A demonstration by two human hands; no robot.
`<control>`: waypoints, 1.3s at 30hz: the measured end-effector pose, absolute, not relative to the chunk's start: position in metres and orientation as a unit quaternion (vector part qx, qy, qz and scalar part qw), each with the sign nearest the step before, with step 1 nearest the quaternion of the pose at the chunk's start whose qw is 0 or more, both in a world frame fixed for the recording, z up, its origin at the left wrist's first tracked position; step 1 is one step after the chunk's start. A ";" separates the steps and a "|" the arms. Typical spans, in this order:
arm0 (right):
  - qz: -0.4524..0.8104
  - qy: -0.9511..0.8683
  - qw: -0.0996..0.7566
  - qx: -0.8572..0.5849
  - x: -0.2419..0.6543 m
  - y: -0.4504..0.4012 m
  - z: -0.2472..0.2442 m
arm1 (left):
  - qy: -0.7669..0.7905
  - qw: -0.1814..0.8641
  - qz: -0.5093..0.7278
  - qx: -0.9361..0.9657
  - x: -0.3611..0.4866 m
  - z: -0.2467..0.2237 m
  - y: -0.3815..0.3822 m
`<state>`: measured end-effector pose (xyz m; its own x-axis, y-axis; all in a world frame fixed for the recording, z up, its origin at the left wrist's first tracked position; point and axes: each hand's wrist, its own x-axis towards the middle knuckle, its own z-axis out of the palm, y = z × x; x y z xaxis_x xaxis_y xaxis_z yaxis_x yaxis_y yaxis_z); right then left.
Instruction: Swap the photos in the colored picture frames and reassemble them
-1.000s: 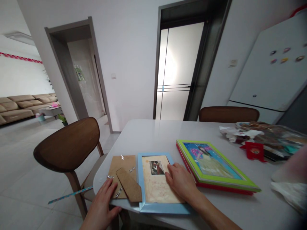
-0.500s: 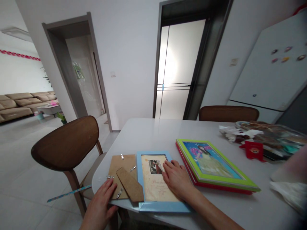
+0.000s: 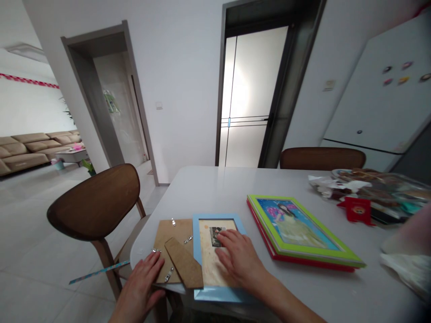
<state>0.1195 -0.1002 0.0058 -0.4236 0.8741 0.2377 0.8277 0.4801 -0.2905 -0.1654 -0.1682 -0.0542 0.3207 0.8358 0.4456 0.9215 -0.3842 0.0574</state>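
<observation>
A light blue photo frame (image 3: pixel 197 240) lies flat at the table's front edge, with a cream printed sheet (image 3: pixel 208 267) bearing a small dark photo inside it. My right hand (image 3: pixel 242 260) rests over this sheet, fingers stretched out and partly covering the photo. To the left lies a brown backing board (image 3: pixel 164 231) with several metal clips and a stand leg (image 3: pixel 183 264) angled across it, its lower end overlapping the blue frame. My left hand (image 3: pixel 143 280) lies on the board's left front corner, fingers extended and thumb apart.
Right of the blue frame is a stack of picture frames, a green one (image 3: pixel 279 240) over red. Farther right are a red packet (image 3: pixel 358 211), plastic packaging and white tissue. Brown chairs (image 3: pixel 97 202) stand at the left and far sides. A patterned strip (image 3: pixel 97 272) sticks out beside the left chair.
My right hand has slid left across the sheet, from the frame's right border to over the photo. My left hand stays at the board's corner.
</observation>
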 end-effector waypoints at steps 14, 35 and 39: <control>0.212 -0.835 0.320 -0.395 0.055 -0.134 0.019 | -0.482 0.163 -0.325 -0.797 -0.158 -0.007 -0.172; 0.107 -0.842 0.248 -0.467 0.174 -0.125 -0.030 | -0.478 -0.084 -0.211 -0.849 -0.034 -0.022 -0.151; 0.094 -0.842 0.241 -0.473 0.174 -0.114 -0.020 | -0.496 -0.110 -0.193 -0.839 -0.030 -0.020 -0.153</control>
<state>0.1737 -0.1138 -0.0205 -0.4364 0.8419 0.3175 0.7509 0.5352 -0.3869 -0.0301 -0.1534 -0.0200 0.4336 0.8751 0.2151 0.7902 -0.4840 0.3760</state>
